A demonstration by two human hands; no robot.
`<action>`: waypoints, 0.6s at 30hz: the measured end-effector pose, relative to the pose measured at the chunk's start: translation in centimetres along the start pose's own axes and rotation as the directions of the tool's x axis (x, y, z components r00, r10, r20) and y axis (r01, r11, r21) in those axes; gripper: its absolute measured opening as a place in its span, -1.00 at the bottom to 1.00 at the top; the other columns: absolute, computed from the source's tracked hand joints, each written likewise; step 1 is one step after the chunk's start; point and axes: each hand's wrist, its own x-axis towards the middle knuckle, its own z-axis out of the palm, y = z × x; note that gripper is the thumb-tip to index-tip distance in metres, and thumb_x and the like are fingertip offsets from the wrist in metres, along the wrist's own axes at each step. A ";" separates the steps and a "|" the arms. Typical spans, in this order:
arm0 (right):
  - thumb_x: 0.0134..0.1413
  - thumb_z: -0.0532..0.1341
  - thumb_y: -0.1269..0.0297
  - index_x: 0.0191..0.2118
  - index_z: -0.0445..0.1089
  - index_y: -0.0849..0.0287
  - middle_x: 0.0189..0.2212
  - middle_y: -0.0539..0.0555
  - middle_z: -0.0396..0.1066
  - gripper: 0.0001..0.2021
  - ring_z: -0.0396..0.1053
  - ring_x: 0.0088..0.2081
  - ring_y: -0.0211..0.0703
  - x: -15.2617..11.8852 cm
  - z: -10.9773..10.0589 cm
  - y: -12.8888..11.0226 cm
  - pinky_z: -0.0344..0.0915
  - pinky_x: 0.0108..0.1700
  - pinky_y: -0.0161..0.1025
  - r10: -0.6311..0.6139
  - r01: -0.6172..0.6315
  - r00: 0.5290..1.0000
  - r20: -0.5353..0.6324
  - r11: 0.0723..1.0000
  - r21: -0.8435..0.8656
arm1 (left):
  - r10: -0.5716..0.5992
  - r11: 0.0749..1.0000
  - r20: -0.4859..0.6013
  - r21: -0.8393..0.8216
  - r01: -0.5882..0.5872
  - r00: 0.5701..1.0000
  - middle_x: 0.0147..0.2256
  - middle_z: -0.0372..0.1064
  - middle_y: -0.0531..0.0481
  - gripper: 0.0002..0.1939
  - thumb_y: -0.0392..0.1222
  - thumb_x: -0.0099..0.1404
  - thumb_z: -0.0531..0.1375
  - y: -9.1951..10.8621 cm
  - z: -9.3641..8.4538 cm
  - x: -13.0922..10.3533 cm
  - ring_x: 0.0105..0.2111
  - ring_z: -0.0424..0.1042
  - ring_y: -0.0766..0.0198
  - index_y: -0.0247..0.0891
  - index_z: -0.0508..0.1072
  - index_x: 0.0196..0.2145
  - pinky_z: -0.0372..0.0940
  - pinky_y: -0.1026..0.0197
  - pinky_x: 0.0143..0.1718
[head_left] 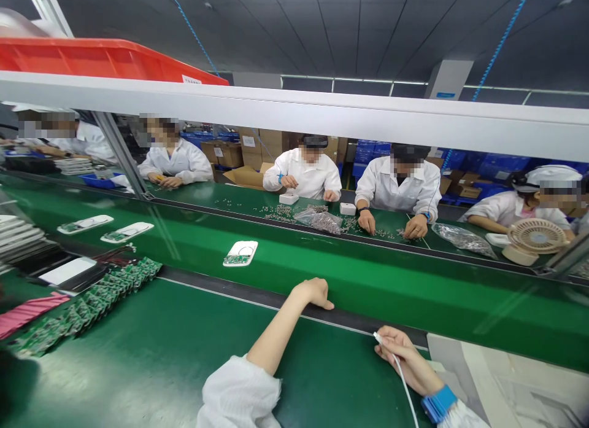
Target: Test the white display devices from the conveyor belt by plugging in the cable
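My right hand (pixel 399 344) is closed on a white cable (pixel 405 382) near its small white plug (pixel 378 338). The plug sticks out past the fingertips, and the cord runs down out of view. A blue wrist strap (pixel 439 403) is on my right wrist. My left hand (pixel 315 293) is bent down at the black edge strip (pixel 271 300) beside the green conveyor belt (pixel 368 293). Its thumb and forefinger are apart, with nothing visible between them; its other fingers are partly hidden. On the belt, left of that hand, lies a white casing with a green circuit board (pixel 240 254).
Two more casings (pixel 127 232) lie farther left on the belt. Rows of green circuit boards (pixel 92 302) and stacked white parts (pixel 21 241) occupy the left side. Overhead runs a white beam (pixel 294 105). Across the belt, several people (pixel 304 173) work beside a small fan (pixel 536 237).
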 end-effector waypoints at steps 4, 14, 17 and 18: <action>-0.10 0.31 0.35 -0.39 0.42 0.23 -0.78 -0.15 0.16 -0.90 0.04 -0.67 -0.42 0.0 0.3 -0.1 0.20 -0.17 -0.21 -0.012 0.012 1.000 -0.015 1.000 -0.002 | -0.095 0.995 -0.321 -0.040 0.087 0.942 -0.15 0.35 -0.08 -0.67 0.01 0.12 0.10 -3.3 -1.3 -0.2 -0.11 0.28 0.08 -0.17 0.39 -0.20 0.14 0.09 -0.11; -0.14 0.33 0.31 -0.42 0.42 0.24 -0.80 -0.14 0.17 -0.87 0.02 -0.69 -0.44 0.1 0.4 -0.2 0.21 -0.23 -0.24 -0.027 0.026 1.000 -0.004 1.000 -0.007 | -0.514 0.769 -0.831 -0.334 0.545 0.215 0.19 -0.30 -0.32 -0.23 0.02 0.11 0.07 -12.3 0.5 -1.0 0.14 -0.29 -0.27 -0.25 -0.16 0.19 -0.17 -0.30 -0.03; -0.13 0.32 0.33 -0.41 0.42 0.24 -0.79 -0.14 0.19 -0.87 0.03 -0.69 -0.44 0.1 0.4 -0.3 0.21 -0.22 -0.23 -0.030 0.030 1.000 0.005 1.000 -0.007 | -0.490 0.754 -0.856 -0.320 0.574 0.165 0.17 -0.21 -0.34 -0.27 -0.02 0.11 0.07 -13.2 1.1 0.0 0.13 -0.26 -0.25 -0.31 -0.09 0.17 -0.17 -0.29 -0.03; -0.13 0.32 0.33 -0.41 0.42 0.24 -0.79 -0.14 0.19 -0.88 0.03 -0.68 -0.44 0.1 0.4 -0.3 0.21 -0.22 -0.24 -0.032 0.032 0.999 0.007 0.999 -0.006 | -0.498 0.742 -0.850 -0.319 0.589 0.168 0.15 -0.17 -0.36 -0.30 -0.02 0.12 0.06 -13.5 1.3 0.4 0.13 -0.24 -0.24 -0.34 -0.04 0.15 -0.16 -0.30 -0.04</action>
